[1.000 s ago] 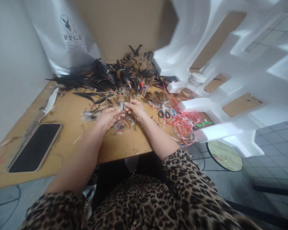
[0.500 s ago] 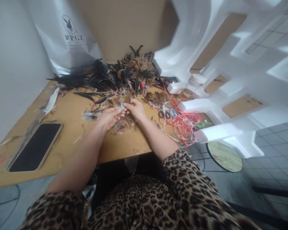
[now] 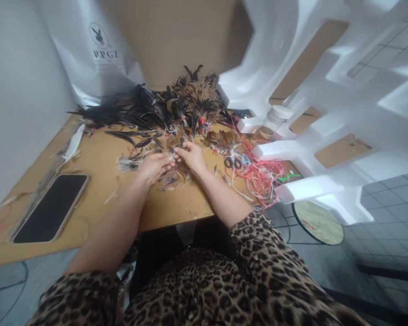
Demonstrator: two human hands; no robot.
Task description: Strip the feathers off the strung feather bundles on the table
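Note:
My left hand (image 3: 153,167) and my right hand (image 3: 191,156) meet over the middle of the brown table (image 3: 190,203). Both are closed in a pinch, fingertips nearly touching, on a small brown feather (image 3: 170,144) whose pale base lies between them. Loose feather scraps (image 3: 170,179) lie under the hands. Behind them spreads a large heap of black and brown feathers (image 3: 204,97). A smaller brown bunch (image 3: 226,138) lies right of my right hand, with black-handled scissors (image 3: 233,162) just in front of it.
A phone (image 3: 51,208) and a white feather (image 3: 75,142) lie at the left. Tangled pink string (image 3: 263,181) is at the right, near a clear jar (image 3: 278,115). White foam packing (image 3: 313,188) juts over the right edge. A silver bag (image 3: 102,68) stands behind.
My fingertips have shifted slightly, and the pale piece that showed between them is now less visible. Both hands stay in nearly the same place.

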